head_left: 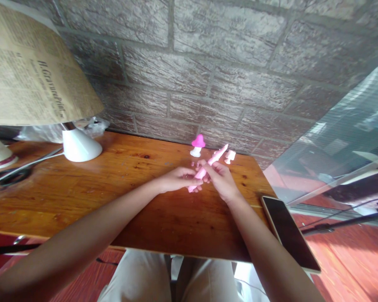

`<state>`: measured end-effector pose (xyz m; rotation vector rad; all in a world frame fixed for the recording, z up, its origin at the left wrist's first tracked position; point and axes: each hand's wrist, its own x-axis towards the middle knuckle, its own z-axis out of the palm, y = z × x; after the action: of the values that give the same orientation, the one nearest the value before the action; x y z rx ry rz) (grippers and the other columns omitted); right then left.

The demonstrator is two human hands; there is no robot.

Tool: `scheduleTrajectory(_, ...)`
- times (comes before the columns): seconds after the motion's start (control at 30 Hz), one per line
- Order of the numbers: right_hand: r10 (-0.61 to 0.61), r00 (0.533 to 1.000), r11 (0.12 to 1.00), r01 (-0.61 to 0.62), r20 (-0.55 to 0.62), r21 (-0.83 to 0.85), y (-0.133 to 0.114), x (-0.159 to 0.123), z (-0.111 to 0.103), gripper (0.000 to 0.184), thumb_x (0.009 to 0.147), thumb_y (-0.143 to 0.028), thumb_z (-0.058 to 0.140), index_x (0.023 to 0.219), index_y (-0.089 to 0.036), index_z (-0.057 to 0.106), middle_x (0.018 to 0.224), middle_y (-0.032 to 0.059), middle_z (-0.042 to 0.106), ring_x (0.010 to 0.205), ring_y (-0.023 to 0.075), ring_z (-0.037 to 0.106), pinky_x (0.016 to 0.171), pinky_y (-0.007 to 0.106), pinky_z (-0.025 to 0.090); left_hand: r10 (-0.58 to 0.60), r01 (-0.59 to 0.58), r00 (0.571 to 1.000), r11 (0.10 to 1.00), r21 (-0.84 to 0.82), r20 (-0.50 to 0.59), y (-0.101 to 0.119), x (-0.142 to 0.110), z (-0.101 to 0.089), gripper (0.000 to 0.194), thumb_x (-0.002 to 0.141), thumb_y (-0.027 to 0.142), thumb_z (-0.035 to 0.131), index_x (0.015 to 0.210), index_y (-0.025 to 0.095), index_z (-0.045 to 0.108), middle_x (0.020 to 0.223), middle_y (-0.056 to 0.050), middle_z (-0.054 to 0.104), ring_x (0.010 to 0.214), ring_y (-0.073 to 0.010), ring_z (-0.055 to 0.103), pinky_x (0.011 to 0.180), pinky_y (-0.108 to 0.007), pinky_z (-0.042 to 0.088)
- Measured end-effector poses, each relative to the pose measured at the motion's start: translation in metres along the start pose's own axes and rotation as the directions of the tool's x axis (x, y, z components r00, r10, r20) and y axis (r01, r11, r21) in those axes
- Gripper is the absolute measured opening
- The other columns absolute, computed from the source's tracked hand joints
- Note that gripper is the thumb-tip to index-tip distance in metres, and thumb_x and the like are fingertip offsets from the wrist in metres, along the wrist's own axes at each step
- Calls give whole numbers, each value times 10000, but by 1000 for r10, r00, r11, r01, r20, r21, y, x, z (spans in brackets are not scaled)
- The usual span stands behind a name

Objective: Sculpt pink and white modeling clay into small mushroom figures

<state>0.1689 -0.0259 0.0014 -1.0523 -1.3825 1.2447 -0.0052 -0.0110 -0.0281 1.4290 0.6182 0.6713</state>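
A long, tapered pink piece, perhaps soft clay, slants up to the right between my hands. My left hand pinches its lower end between thumb and fingers. Higher along the piece, my right hand grips it with the thumb on top. Just behind stands a small mushroom figure with a bright pink cap and a white stem. A small pale pink figure sits to the right, near the wall. Small pink bits lie by my fingers.
On the left of the wooden table stand a lamp with a newsprint shade, a paper cup and black-handled scissors. A dark-screened tablet or phone lies at the right edge. A brick-patterned wall rises behind.
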Motion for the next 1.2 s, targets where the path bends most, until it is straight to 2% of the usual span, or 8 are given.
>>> scheduleTrajectory(0.5, 6, 1000, 1000, -6, 4, -2, 1, 0, 0, 494, 678, -658, 746, 740, -170, 699, 603, 7, 663, 508, 101, 514, 506, 239, 404, -7, 7, 1000, 1000, 12, -1, 0, 0, 1, 397, 798, 422, 762, 1032, 105, 716, 850, -77, 728, 749, -153, 669, 754, -300, 533)
scheduleTrajectory(1.2, 4, 1000, 1000, -4, 5, -12, 0, 0, 0, 531, 659, -696, 735, 746, -173, 700, 619, 17, 676, 506, 105, 514, 500, 242, 408, 6, -6, 1000, 1000, 23, 0, -1, 0, 0, 404, 807, 428, 753, 1050, 108, 714, 863, -86, 732, 755, -158, 672, 746, -302, 535)
